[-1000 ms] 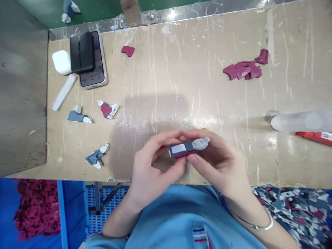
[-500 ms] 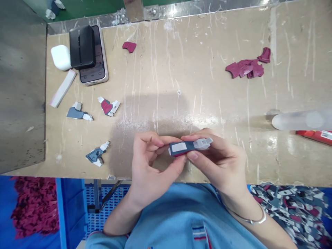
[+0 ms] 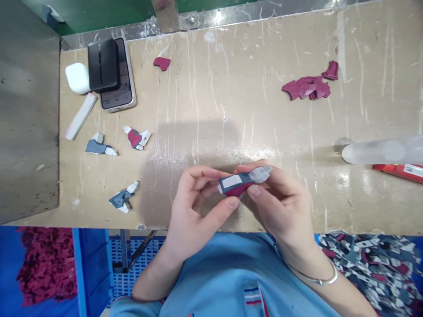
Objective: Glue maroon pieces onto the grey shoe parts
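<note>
Between both hands, over the near part of the table, is a small plastic part (image 3: 236, 190) in dark blue, white and maroon, with a light grey jointed end pointing right. My right hand (image 3: 280, 207) pinches it near the grey end, thumb in front and fingers behind. My left hand (image 3: 201, 211) is closed about the left end, its thumb at the lower maroon edge and its fingertips behind. To the left lie similar pieces: a blue-and-white one (image 3: 95, 146), a maroon-faced one (image 3: 135, 138) and a hollow-sided blue one (image 3: 121, 199).
Loose maroon pieces (image 3: 307, 88) lie at the back right, and a single maroon piece (image 3: 161, 63) at the back. A phone (image 3: 127, 94), black case (image 3: 104, 66) and white case (image 3: 77, 78) sit back left. A translucent bottle (image 3: 376, 152) lies right. Bins hold maroon pieces (image 3: 49, 264) and mixed parts (image 3: 373, 268).
The part has been tilted so more of its maroon side shows, and its grey end has risen slightly. My left thumb has slid a little off its face. The view has shifted slightly.
</note>
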Demonstrator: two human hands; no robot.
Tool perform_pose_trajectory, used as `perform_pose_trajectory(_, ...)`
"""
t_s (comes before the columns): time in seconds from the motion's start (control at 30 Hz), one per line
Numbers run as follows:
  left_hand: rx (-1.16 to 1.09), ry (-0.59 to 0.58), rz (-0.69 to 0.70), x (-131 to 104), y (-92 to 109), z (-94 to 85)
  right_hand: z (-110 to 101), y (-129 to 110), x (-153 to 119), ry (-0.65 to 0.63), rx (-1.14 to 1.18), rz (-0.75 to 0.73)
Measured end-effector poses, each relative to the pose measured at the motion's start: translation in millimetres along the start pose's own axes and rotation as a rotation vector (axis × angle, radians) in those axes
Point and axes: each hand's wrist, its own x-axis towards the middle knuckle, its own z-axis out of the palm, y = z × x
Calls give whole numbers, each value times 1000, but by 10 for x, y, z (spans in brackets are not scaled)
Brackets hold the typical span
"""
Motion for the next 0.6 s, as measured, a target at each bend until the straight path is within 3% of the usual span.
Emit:
perform_pose_trajectory(0.3, -11, 101, 102, 4, -51, 18, 5, -32, -52, 17, -129, -100)
perform_pose_trajectory(0.4, -11, 39, 37, -22, -43, -50, 17, -15, -60, 57, -80, -21)
perform_pose_trajectory(0.47, 41, -65, 11, -44, -34, -121, 16, 4, -41, 71, 27, 54)
perform_pose_trajectory(0.53, 187, -146, 105, -61, -40, -179, 4, 14, -9, 66, 141, 114)
perform_pose_trajectory(0.6, 384, -148, 323, -66, -66, -201, -12, 10, 19, 44, 213, 169)
